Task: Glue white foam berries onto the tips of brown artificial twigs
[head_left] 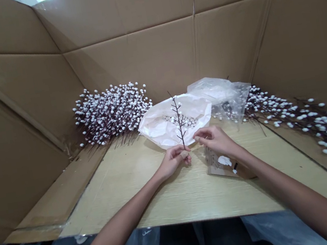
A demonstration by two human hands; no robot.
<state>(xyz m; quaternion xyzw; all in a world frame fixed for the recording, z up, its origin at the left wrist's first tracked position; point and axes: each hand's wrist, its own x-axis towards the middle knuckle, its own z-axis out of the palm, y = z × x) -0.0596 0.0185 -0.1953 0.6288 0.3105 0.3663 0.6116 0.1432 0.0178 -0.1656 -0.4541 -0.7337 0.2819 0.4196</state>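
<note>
My left hand (pixel 178 158) is closed round the lower stem of a dark artificial berry twig (pixel 179 122), which stands upright with bare side branches and a few white berries. Just right of the twig is my right hand (pixel 212 137), thumb and fingertips pinched together; whatever they hold is too small to make out. Behind the twig lies a crumpled white bag (pixel 156 125), spread like a bowl, with loose white berries (pixel 190 122) inside. Under my right forearm sits a brown cardboard piece (pixel 215 166) with a white scrap and a small black item on it.
A large bundle of white-berried twigs (pixel 115 111) lies back left. More berried twigs (pixel 299 115) stretch along the right side. A clear plastic bag (pixel 216 91) rests behind the white one. Tall cardboard walls (pixel 153 58) enclose the wooden table (pixel 117 204).
</note>
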